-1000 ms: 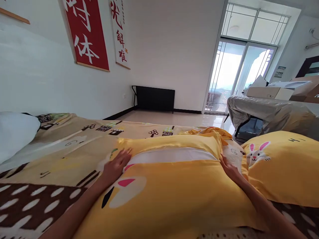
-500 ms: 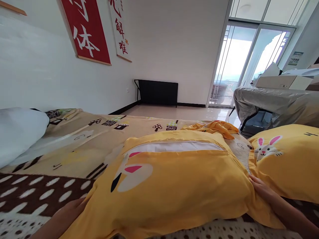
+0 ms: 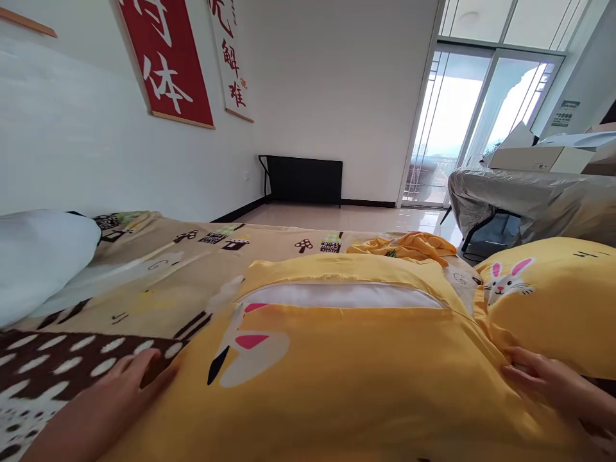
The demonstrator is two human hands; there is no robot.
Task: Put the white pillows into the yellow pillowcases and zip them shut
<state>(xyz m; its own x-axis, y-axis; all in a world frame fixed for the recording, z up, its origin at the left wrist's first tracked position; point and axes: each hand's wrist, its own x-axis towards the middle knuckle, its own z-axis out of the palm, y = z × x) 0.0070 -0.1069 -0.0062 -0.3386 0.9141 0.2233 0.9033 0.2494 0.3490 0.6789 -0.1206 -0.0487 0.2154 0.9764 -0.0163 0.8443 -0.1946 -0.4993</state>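
A yellow pillow (image 3: 346, 378) in a rabbit-print case lies across the bed in front of me, its far opening showing the white inner pillow (image 3: 337, 296). My left hand (image 3: 120, 391) rests flat against the pillow's left edge, fingers stretched out on the patterned bedspread (image 3: 158, 282). Against the pillow's right edge, my right hand (image 3: 548, 385) lies with fingers extended, next to a second yellow rabbit pillow (image 3: 553, 301).
A white pillow (image 3: 38, 256) lies at the left by the wall. A crumpled yellow case (image 3: 409, 247) sits at the bed's far edge. Beyond are a black low cabinet (image 3: 303, 181), a plastic-covered table (image 3: 529, 199) with boxes, and glass doors (image 3: 462, 122).
Both hands slid from the pillow's far corners back along its sides to the near edges. The left hand now lies flat on the bedspread beside the pillow.
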